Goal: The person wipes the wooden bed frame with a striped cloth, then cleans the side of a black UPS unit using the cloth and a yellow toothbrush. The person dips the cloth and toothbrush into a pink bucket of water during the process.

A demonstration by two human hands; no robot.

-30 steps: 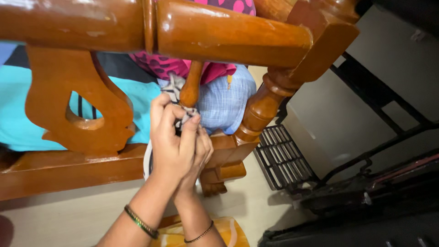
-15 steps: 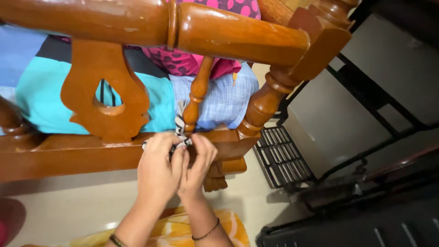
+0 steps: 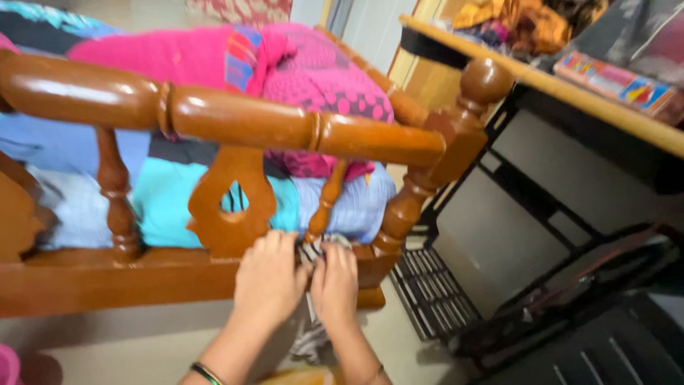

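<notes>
Both hands, left (image 3: 269,279) and right (image 3: 335,284), are closed side by side on a striped cloth (image 3: 312,251) at the foot of a thin spindle (image 3: 324,203) on the wooden rail (image 3: 107,281), gripping it tight as if knotting it there.

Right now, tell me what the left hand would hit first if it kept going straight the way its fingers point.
The left hand points up and away at the wooden frame. Its fingers already lie against the lower rail, so next it would likely meet the carved wooden panel just above, though depth is hard to judge.
</notes>
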